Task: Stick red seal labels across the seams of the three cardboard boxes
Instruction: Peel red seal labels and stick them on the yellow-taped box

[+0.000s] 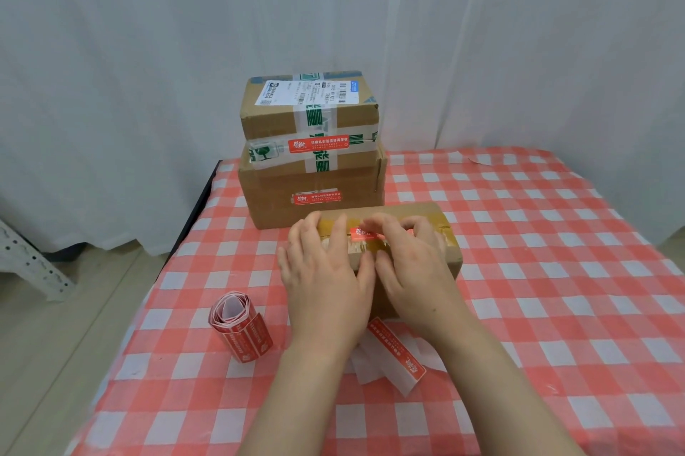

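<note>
A small cardboard box lies in front of me with brown tape along its top seam. A red seal label sits across that seam. My left hand lies flat on the box's left part, fingers straight. My right hand presses on the label's right part with bent fingers, hiding most of it. Behind stand two stacked boxes: the top box has a red label at its lower edge, and the bottom box has a red label on its front.
A roll of red labels stands on the red-and-white checked tablecloth at my left. A loose red label on white backing paper lies under my wrists. White curtains hang behind; a grey metal rack stands at far left.
</note>
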